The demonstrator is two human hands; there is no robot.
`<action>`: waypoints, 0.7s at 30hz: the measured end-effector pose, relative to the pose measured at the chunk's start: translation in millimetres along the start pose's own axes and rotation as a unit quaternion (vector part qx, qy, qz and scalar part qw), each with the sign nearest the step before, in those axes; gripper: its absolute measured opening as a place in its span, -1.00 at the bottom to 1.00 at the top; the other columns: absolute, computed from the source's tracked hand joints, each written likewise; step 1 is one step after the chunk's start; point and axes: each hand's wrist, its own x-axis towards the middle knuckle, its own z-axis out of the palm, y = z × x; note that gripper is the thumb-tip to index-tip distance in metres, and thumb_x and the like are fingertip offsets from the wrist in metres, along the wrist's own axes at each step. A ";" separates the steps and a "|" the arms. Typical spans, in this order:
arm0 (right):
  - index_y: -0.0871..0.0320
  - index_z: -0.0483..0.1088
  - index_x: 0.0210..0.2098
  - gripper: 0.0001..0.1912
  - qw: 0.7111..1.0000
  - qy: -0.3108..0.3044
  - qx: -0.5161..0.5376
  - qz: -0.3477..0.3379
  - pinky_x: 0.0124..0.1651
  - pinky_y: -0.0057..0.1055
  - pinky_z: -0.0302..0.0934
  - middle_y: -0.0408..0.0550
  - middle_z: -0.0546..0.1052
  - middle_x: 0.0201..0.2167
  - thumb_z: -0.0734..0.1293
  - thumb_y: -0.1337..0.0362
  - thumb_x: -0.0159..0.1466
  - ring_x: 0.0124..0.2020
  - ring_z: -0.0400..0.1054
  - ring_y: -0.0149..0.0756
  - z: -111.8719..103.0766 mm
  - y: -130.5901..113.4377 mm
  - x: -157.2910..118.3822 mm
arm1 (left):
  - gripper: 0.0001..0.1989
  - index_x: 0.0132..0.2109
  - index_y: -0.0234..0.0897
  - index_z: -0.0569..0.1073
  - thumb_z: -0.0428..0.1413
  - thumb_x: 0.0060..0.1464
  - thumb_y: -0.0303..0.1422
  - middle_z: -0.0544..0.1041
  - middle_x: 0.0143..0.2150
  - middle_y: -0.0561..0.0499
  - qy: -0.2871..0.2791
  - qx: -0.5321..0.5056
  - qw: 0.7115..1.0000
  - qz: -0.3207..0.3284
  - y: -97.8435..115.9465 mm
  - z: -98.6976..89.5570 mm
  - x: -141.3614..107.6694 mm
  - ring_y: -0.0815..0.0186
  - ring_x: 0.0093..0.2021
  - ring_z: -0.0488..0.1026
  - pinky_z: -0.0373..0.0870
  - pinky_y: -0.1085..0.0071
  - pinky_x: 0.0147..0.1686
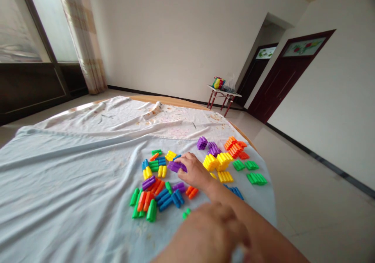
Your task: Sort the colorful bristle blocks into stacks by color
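My right hand point(191, 171) reaches over the pile with its fingers closed on a purple ridged plastic block point(175, 167). My left hand point(209, 229) is near the camera at the bottom, below my right forearm. It is smeared by motion, so its fingers are unclear. Loose blocks lie left of and below my right hand, among them orange blocks point(145, 200), blue blocks point(165, 199), green blocks point(151, 210) and yellow blocks point(147, 172). To the right are colour groups: purple blocks point(214, 149), yellow blocks point(224, 160), orange blocks point(235, 149), green blocks point(256, 178) and partly hidden blue blocks point(236, 192).
A wrinkled pale cloth point(73, 177) covers the round table, whose wooden edge point(172, 102) shows at the back. Beyond stands a small table point(225, 93) with a colourful bag point(218, 83) and a clear plastic bag point(230, 85). Dark red doors are at the right.
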 end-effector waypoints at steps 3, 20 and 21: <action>0.20 0.37 -0.12 -0.63 1.000 -0.001 0.019 -0.023 0.04 -0.26 0.17 0.00 0.41 -0.21 0.29 0.49 0.06 -0.10 0.27 -0.21 -5.5 -3.9 -0.3 | -0.76 -0.08 -0.13 0.42 0.00 0.11 -0.31 0.44 -0.03 -0.08 0.149 0.173 0.966 -0.122 -43.4 -58.7 3.5 0.12 0.01 0.30 0.18 -0.01 0.07; 0.16 0.37 -0.11 -0.64 0.996 0.035 0.049 0.064 0.03 -0.29 0.18 -0.02 0.46 -0.17 0.33 0.47 0.08 -0.08 0.32 -0.25 -17.6 1.9 -2.2 | -0.65 -0.17 -0.08 0.51 -0.01 0.06 -0.02 0.55 -0.14 -0.01 0.157 0.354 0.890 -0.239 -145.2 -129.4 -34.2 0.10 -0.07 0.40 0.08 0.06 0.07; 0.15 0.38 -0.10 -0.65 0.996 0.021 0.055 0.068 0.03 -0.30 0.19 -0.02 0.47 -0.17 0.35 0.43 0.10 -0.08 0.32 -0.25 -14.6 2.7 -1.6 | -0.64 -0.15 -0.08 0.51 -0.02 0.07 -0.03 0.54 -0.11 -0.02 0.151 0.352 0.893 -0.238 -148.6 -126.9 -35.1 0.10 -0.04 0.39 0.08 0.04 0.09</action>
